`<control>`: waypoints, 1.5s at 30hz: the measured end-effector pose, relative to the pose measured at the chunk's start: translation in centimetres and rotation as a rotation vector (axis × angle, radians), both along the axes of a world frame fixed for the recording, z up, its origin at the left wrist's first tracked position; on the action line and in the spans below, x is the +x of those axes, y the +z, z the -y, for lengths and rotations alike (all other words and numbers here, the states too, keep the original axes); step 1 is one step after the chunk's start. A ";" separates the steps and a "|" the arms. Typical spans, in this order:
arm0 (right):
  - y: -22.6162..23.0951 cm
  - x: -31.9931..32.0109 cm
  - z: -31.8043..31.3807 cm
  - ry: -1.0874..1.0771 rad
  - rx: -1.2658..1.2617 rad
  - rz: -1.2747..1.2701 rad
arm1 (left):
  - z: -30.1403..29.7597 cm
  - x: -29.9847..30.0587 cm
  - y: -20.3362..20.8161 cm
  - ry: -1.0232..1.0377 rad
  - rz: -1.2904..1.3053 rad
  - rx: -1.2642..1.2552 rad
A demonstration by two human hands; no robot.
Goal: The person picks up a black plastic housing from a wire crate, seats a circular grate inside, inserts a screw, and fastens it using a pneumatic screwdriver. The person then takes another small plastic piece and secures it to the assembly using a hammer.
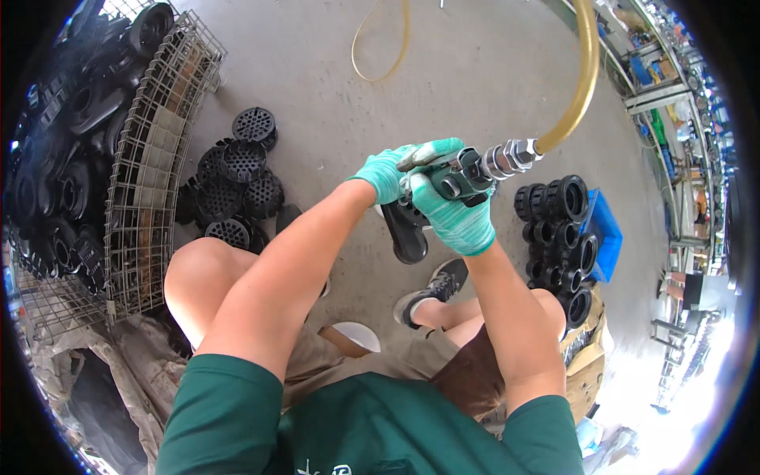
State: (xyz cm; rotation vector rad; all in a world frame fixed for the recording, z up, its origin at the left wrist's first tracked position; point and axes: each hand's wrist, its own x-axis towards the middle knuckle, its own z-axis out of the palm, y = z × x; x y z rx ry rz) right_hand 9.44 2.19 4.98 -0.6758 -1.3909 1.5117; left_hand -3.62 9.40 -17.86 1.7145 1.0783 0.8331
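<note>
In front of me, my right hand [454,220], in a green-and-white knit glove, wraps round a dark air tool [465,179]. A metal coupling [511,157] joins the tool to a yellow air hose [587,75]. My left hand [388,172], gloved alike, is closed over the tool's other end, its fingers lying along the far side. Just below both hands is a black curved plastic piece [408,239] with a rounded end. Its upper part is hidden behind the gloves, so I cannot tell what supports it.
Black slotted round covers [244,161] are piled on the floor at left, beside a wire cage [150,158] full of black plastic parts. Stacked black rings [571,198] stand at right, with a blue bin [605,237] and a cardboard box [584,360]. Shelving [661,96] lines the far right.
</note>
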 end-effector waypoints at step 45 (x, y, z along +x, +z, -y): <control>-0.7 -0.3 -0.3 -0.136 0.069 0.194 | 1.2 -0.4 7.3 -0.085 -0.039 -0.142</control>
